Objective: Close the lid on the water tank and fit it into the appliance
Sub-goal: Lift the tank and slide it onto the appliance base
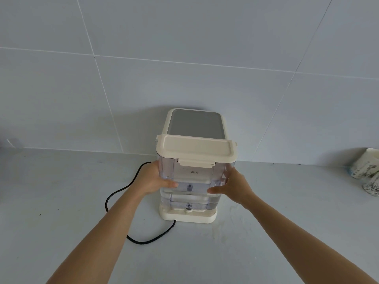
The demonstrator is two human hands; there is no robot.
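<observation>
**Seating the tank on its base**

Seating is the step I judge I'm in: the tank (194, 181), clear-walled with water in its lower part, stands upright at the near side of the appliance (195, 124), right over the cream base (188, 217). Its lid (195, 150) lies flat with the front latch folded down, so the closing looks done to me. Whether the tank's bottom is fully home in the base I cannot tell; the clear walls and water blur that line.

My left hand (152, 179) is wrapped on the tank's left wall, thumb across the front, fingers hidden behind. My right hand (233, 186) mirrors it on the right wall, thumb on the front edge. Both are clasped on the tank, palms flat to the sides.

To finish well, I'd keep the tank plumb and press straight down with even force from both sides, so the small valve low on the front meets the port in the base squarely. Tilting could jam a corner or slop water. I'd press low, not on the lid.

The cord (114, 193) loops on the counter (61, 201) left of the base, clear of it. Cups (367, 169) sit well apart, far right.
</observation>
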